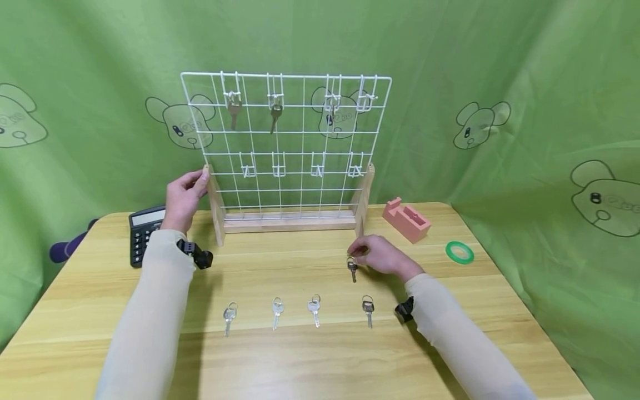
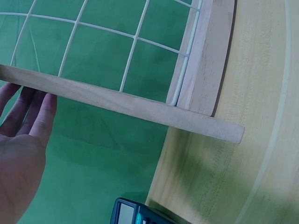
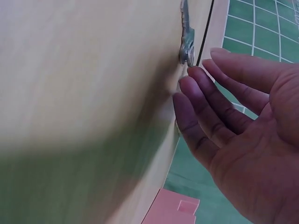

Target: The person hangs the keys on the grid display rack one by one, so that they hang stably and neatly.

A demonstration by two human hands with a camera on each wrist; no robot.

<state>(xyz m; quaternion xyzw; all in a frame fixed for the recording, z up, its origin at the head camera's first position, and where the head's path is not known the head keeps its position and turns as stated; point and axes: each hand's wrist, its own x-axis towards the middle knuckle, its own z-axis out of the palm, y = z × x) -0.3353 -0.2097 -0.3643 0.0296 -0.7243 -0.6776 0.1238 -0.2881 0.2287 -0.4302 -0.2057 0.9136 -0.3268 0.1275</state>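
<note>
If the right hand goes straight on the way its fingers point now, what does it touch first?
Probably the key on the table: the right hand has its fingertips right at the key's ring, though whether they touch is unclear.

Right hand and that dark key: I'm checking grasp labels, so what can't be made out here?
- Head view: whether the right hand actually pinches the dark key; its own fingers cover the key ring.
- Right wrist view: the key is blurred and cut off by the top edge; the fingertips look straight, contact unclear.
- Left wrist view: the left hand is cut by the frame's edge.
</note>
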